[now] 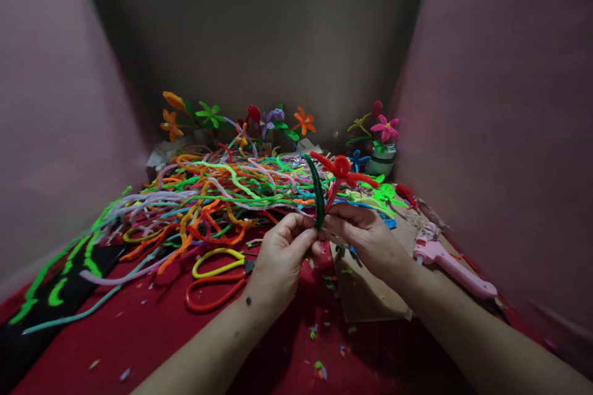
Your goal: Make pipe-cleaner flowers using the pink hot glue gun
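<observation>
My left hand (pixel 290 247) pinches the lower end of a dark green pipe cleaner leaf (pixel 316 188), which curves upward. Close beside it, my right hand (pixel 361 234) is closed on the stem of a red pipe cleaner flower (pixel 341 168) with outspread petals and a round centre. The fingertips of both hands nearly meet, and they hide the place where leaf and stem come together. Whether the two are joined there I cannot tell.
A tangled heap of colourful pipe cleaners (pixel 231 191) lies ahead, with finished flowers (pixel 303 120) behind it. Scissors (pixel 217 281) with yellow and red handles lie left. A pink glue gun (pixel 454 262) rests right, near cardboard (pixel 370 296). Walls stand on both sides.
</observation>
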Available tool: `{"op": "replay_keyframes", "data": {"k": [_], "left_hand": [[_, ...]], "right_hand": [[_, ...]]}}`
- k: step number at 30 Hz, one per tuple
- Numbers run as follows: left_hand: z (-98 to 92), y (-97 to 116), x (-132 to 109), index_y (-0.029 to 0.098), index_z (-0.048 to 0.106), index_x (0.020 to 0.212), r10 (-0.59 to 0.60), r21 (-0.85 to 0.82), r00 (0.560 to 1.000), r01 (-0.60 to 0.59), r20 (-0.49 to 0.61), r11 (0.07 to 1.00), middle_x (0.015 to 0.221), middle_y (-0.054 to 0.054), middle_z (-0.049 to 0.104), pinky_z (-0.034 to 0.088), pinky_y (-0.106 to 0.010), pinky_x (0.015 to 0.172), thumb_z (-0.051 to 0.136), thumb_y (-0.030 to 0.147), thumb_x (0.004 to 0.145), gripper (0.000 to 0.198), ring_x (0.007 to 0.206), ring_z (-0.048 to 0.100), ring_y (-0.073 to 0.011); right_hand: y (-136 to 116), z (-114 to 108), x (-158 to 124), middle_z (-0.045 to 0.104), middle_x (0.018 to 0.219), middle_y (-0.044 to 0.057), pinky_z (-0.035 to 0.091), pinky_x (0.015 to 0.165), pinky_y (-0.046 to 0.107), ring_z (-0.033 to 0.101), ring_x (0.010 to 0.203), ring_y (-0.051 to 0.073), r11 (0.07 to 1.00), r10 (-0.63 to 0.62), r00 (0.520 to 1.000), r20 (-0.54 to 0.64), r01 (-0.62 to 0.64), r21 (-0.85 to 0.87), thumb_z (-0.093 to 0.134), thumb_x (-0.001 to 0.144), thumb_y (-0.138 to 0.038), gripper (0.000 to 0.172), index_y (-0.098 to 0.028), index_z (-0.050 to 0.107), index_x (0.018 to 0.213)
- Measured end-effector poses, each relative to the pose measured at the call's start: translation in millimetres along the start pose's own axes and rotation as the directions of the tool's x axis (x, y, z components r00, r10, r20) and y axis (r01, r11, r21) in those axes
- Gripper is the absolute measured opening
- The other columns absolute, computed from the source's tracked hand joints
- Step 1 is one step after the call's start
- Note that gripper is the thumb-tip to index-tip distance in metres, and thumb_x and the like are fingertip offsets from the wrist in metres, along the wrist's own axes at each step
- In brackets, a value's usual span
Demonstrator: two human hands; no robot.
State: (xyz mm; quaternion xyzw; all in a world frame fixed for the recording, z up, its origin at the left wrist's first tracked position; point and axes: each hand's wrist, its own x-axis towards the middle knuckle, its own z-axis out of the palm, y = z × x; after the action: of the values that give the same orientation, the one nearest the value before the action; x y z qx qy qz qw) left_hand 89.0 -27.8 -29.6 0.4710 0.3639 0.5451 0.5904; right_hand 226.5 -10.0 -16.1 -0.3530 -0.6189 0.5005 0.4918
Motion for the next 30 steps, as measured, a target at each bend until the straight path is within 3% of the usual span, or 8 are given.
{"op": "replay_keyframes", "data": {"k": [7,13,19,23,30], "left_hand": [[-0.2,-1.3,-1.3,0.016,0.053,0.076,-0.016,-0.018,0.999,0.015,-0.037,1.0,0.05,0.006,0.05,0.031,-0.016,0.046,0.056,0.02,0.078,0.006,0.046,0.04,-0.0044],[-0.2,3.3,-3.4,0.016,0.052,0.076,-0.054,-0.02,0.998,0.053,-0.043,0.998,0.048,0.006,0.049,0.031,-0.016,0.043,0.058,0.021,0.075,0.009,0.043,0.04,-0.0051],[-1.6,3.9,-3.7,0.016,0.051,0.074,-0.061,0.035,0.998,0.063,-0.034,0.997,0.049,0.006,0.05,0.033,-0.016,0.042,0.058,0.024,0.075,0.01,0.042,0.041,-0.0052],[-0.4,3.1,-3.6,0.017,0.049,0.074,-0.085,0.015,0.995,0.086,-0.05,0.996,0.048,0.006,0.051,0.033,-0.017,0.04,0.057,0.025,0.076,0.011,0.039,0.042,-0.0058],[-3.7,-0.2,-2.9,0.017,0.05,0.076,-0.102,0.006,0.995,0.102,-0.017,0.995,0.049,0.006,0.051,0.034,-0.017,0.041,0.058,0.027,0.075,0.012,0.041,0.044,-0.0063]], "right_hand": [[7.0,-0.2,1.1,0.061,0.076,-0.002,0.042,0.072,0.028,0.053,0.073,0.013,0.999,-0.024,0.999,-0.04,0.025,0.025,0.061,0.075,-0.024,0.007,-0.021,0.066,0.079],[5.0,3.0,3.0,0.06,0.073,-0.001,0.043,0.069,0.028,0.053,0.068,0.013,0.974,0.092,0.996,-0.021,-0.086,0.207,0.067,0.068,-0.025,0.013,-0.019,0.061,0.078],[8.9,2.5,3.4,0.052,0.074,-0.002,0.041,0.067,0.026,0.048,0.066,0.011,0.96,0.031,1.0,-0.007,-0.027,0.277,0.065,0.072,-0.024,0.011,-0.02,0.056,0.077],[7.0,4.0,2.5,0.046,0.064,-0.005,0.038,0.058,0.025,0.041,0.056,0.009,0.963,0.044,0.999,0.006,-0.044,0.267,0.065,0.071,-0.026,0.012,-0.02,0.054,0.072],[6.0,3.4,2.8,0.047,0.069,-0.003,0.036,0.059,0.023,0.042,0.063,0.01,0.984,0.053,0.998,-0.036,-0.046,0.17,0.064,0.071,-0.029,0.015,-0.019,0.054,0.076]]}}
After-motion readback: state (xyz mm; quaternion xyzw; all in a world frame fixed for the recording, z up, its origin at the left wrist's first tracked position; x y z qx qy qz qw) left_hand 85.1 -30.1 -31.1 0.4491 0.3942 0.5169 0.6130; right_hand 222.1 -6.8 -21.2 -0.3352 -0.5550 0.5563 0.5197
